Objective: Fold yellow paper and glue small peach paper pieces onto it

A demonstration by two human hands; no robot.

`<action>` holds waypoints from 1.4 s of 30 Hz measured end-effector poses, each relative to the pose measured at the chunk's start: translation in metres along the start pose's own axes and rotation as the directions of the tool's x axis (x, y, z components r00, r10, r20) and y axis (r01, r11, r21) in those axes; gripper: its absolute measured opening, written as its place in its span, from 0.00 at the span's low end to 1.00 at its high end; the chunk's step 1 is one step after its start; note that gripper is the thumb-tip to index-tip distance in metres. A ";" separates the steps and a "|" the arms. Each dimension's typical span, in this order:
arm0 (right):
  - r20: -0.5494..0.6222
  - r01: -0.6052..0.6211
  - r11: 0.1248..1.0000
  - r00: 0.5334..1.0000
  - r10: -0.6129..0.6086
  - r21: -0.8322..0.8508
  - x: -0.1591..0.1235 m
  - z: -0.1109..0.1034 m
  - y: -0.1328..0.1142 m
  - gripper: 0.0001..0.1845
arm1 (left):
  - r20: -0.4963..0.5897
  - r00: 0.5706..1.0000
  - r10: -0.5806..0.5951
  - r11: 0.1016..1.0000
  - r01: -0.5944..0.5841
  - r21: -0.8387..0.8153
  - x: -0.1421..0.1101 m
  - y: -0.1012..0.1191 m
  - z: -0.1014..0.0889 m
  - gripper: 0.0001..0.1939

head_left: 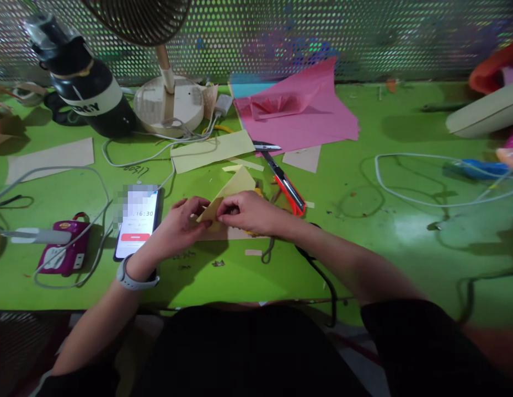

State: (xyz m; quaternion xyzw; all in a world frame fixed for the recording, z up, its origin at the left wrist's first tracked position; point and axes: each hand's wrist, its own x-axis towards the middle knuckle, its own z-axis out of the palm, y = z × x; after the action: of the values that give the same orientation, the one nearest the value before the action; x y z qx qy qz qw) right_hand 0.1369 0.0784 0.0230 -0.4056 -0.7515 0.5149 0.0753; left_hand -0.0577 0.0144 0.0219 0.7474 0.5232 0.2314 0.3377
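Between my two hands is a folded piece of yellow paper (235,184), its pointed top standing up away from me. My left hand (188,220) pinches its left lower edge between thumb and fingers. At the lower middle of the paper, my right hand (244,212) has thumb and fingertips pressed together on it. Under the hands lies a beige sheet, mostly hidden. A red utility knife (290,193) and the dark blades of scissors (267,146) lie just beyond my right hand; yellow handles show partly behind that hand.
A phone (136,231) with a timer lies left of my hands, near a purple box-like device (66,248) and white cables. Behind stand a black bottle (91,88) and a fan base (169,105). Pink sheets (298,121) and a yellow strip (215,150) lie at the back.
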 end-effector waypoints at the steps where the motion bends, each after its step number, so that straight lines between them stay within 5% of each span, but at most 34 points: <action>1: -0.003 0.004 1.000 1.000 -0.004 -0.005 0.000 0.000 0.000 0.04 | -0.003 1.000 0.003 1.000 -0.003 0.002 0.000 0.000 0.000 0.11; 20: -0.024 0.030 0.997 0.999 -0.032 -0.075 0.000 0.003 -0.002 0.05 | -0.068 0.995 -0.075 0.996 0.078 0.049 0.003 0.003 0.007 0.06; 24: -0.102 0.063 0.996 0.992 -0.070 -0.069 -0.006 -0.006 -0.008 0.06 | -0.062 0.992 -0.109 0.994 0.109 -0.003 0.001 0.005 0.005 0.09; 29: -0.341 0.147 0.949 0.909 -0.240 -0.278 -0.008 -0.026 -0.006 0.15 | -0.073 0.986 -0.149 0.988 0.145 -0.056 -0.001 0.006 0.000 0.11; 33: -0.293 0.183 0.872 0.893 -0.340 -0.455 0.001 -0.033 0.007 0.27 | -0.090 0.990 -0.113 0.992 0.107 -0.061 -0.001 0.002 -0.002 0.13; 42: -0.367 0.274 0.882 0.831 -0.418 -0.383 0.008 -0.032 0.022 0.19 | -0.028 0.992 -0.124 0.991 0.123 -0.055 0.000 0.009 -0.004 0.16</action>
State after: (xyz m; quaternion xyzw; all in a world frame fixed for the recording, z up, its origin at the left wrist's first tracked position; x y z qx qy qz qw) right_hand 0.1609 0.1098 0.0171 -0.3728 -0.8485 0.2610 0.2702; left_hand -0.0551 0.0130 0.0307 0.7005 0.5674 0.2358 0.3630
